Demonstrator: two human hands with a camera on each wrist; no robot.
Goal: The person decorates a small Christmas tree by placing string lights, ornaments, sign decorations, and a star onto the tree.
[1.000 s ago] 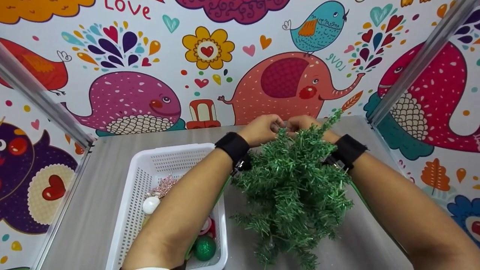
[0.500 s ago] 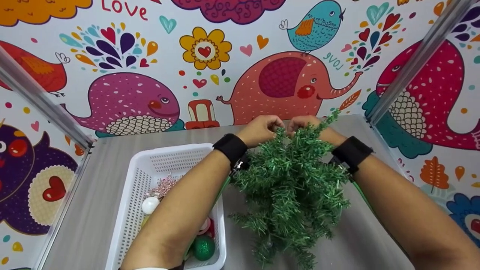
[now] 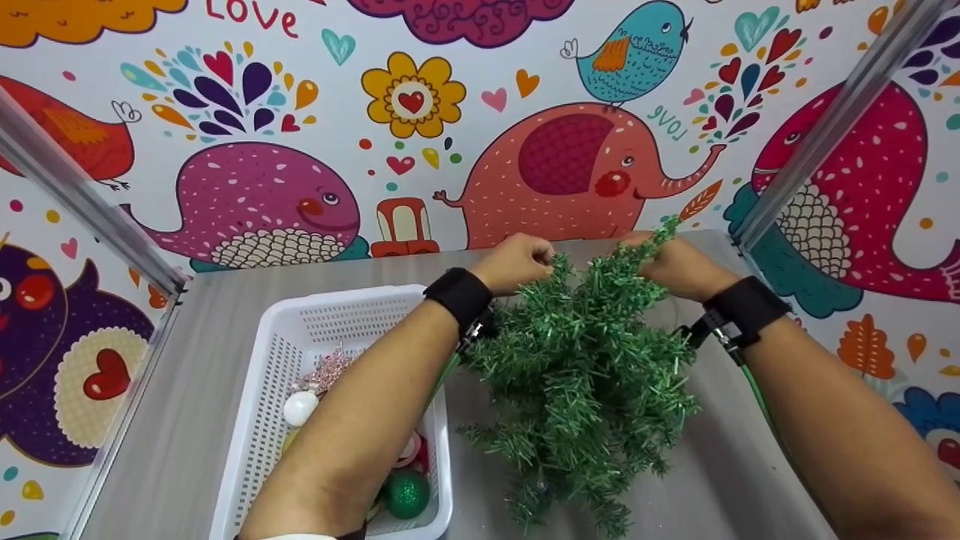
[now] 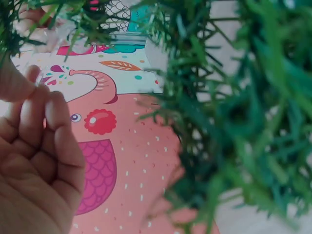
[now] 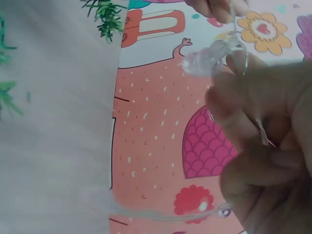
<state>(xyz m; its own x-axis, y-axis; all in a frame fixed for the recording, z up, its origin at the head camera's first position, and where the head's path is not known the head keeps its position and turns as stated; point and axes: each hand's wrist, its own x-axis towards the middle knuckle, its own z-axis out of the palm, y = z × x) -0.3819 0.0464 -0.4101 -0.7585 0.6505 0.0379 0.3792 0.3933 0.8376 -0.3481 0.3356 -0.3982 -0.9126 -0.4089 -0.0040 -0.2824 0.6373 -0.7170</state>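
A small green artificial Christmas tree stands before me, and both hands reach behind its top. My left hand has its fingers curled, with thumb and fingertips pinching a thin clear wire. That wire runs between the hands in the right wrist view. Beside the tree tip, my right hand grips the wire with curled fingers. A clear, blurred bundle hangs by the right fingers; whether it is coiled wire or plastic cannot be told. Branches partly hide the fingertips in the head view.
A white perforated basket stands left of the tree under my left forearm. In it lie a green glitter ball, a white ball and a pink tinsel piece. Patterned walls enclose the grey tabletop.
My right hand has moved to the right, away from the left hand, which stays nearly in place. Earlier both hands were close together behind the tree top. The tree and basket have not moved.
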